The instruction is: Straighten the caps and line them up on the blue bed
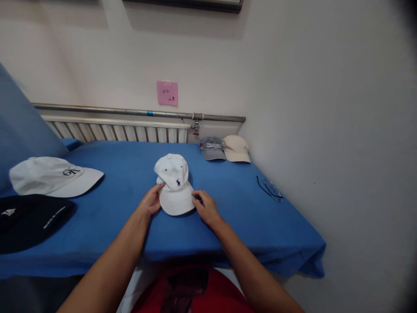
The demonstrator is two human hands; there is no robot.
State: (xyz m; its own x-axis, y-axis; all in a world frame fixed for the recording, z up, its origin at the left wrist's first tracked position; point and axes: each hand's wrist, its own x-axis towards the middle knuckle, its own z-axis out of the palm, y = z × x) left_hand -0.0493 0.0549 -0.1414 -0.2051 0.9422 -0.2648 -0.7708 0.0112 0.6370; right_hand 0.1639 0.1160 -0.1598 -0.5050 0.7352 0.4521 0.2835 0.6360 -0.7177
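Observation:
A white cap (pixel 174 174) with a small dark horse-and-rider logo rests on the blue cloth of the table (pixel 130 234), its brim toward me. My left hand (pixel 152 199) holds the cap's left side, thumb on the front near the brim and fingers beneath or behind it. On the right, my right hand (pixel 205 206) has its bent fingers and thumb closed at the brim's right edge.
At the left lie a white cap (pixel 42 176) with dark letters and a black cap (pixel 29 226). A grey cap (pixel 211 145) and a beige cap (pixel 236 148) sit at the back right. Glasses (pixel 272 190) lie near the right edge; a radiator (pixel 120 131) stands behind.

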